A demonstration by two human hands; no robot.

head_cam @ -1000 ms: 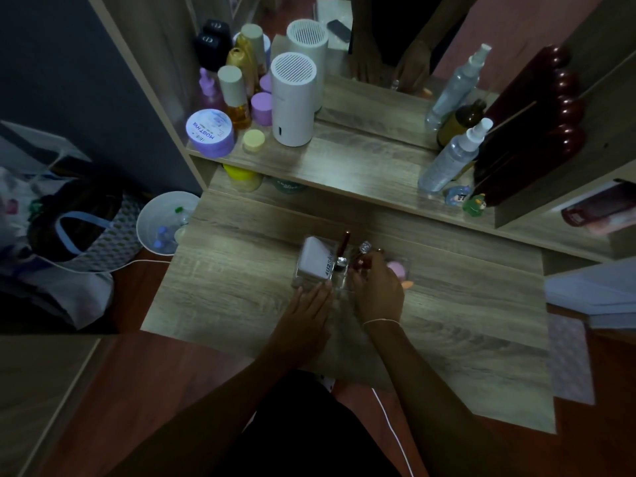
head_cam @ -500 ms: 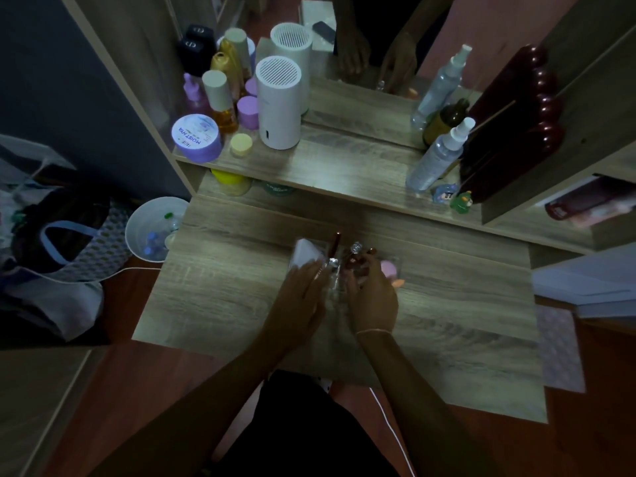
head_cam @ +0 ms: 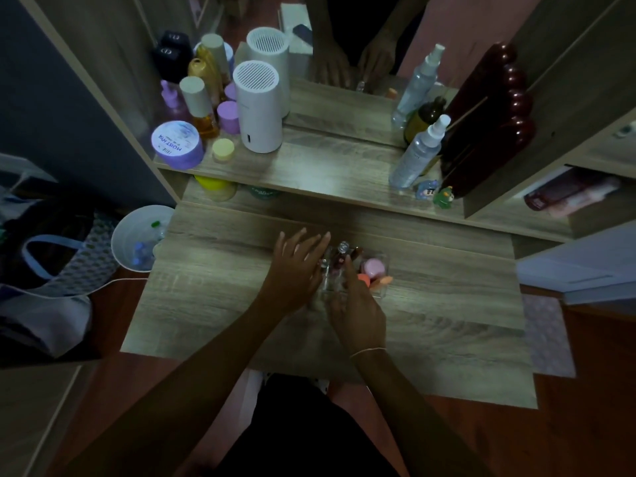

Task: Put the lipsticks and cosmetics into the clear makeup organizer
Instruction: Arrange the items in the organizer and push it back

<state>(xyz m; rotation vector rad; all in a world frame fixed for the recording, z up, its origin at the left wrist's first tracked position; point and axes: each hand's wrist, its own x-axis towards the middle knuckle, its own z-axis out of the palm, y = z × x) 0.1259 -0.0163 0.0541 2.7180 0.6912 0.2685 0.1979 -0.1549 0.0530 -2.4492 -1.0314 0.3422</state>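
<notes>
The clear makeup organizer (head_cam: 380,293) stands mid-table on the wooden desk (head_cam: 220,294). Upright lipsticks (head_cam: 342,250) stick out of its middle. A pink round cosmetic (head_cam: 374,267) and orange pieces (head_cam: 385,280) lie in its right part. My left hand (head_cam: 296,270) lies flat over the organizer's left part with its fingers spread, hiding what is under it. My right hand (head_cam: 358,309) rests at the organizer's front edge. Its index finger points in beside the lipsticks, and the palm side is hidden.
The raised shelf (head_cam: 309,166) behind holds a white cylinder device (head_cam: 258,111), a purple jar (head_cam: 177,144), bottles, a spray bottle (head_cam: 418,154) and small figurines (head_cam: 435,194). A mirror stands behind them. A white bin (head_cam: 137,239) and bags sit left of the desk.
My left hand slid forward from the organizer's front edge onto its left part, covering the white box there. My right index finger has stretched out into the organizer.
</notes>
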